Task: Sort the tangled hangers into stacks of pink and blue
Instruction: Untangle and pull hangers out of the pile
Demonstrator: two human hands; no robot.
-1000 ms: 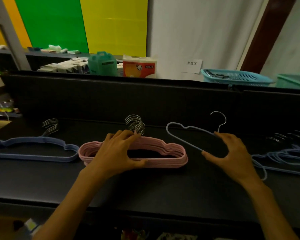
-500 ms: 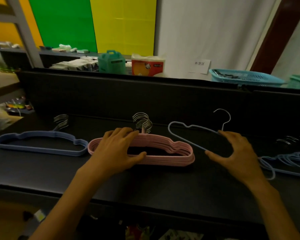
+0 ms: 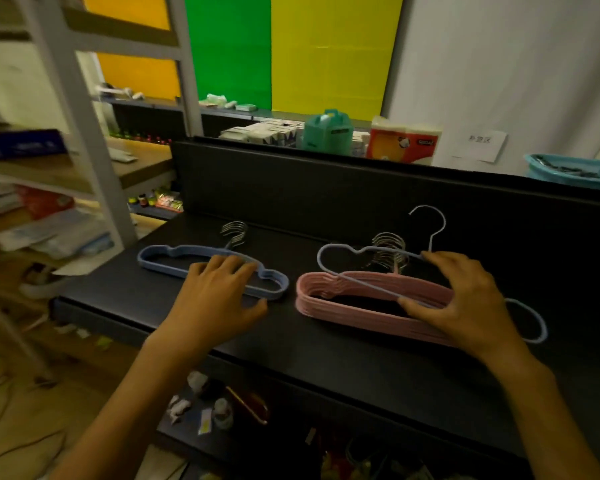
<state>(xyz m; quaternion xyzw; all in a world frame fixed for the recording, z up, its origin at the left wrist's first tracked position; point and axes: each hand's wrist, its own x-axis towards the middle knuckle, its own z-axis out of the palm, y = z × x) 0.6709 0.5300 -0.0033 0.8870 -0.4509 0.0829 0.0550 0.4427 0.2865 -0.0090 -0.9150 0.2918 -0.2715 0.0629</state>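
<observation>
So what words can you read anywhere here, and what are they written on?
White paper sign on the wall: three dark characters, too blurred to read.
Red and white tissue pack: a small brand mark on its red band, too small to read.
Green box with a handle: a dark label, unreadable.
Blue box on the left shelf: faint print, too blurred.
Pink hangers and blue hangers: no text.

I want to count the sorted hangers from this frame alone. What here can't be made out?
- Head view: the blue stack is partly covered by the left hand.
- The pink stack has layers too close to count; the right hand and the single blue hanger it holds hide part.
- The unsorted tangle is beyond the right edge.
- The label is too small to read.
</observation>
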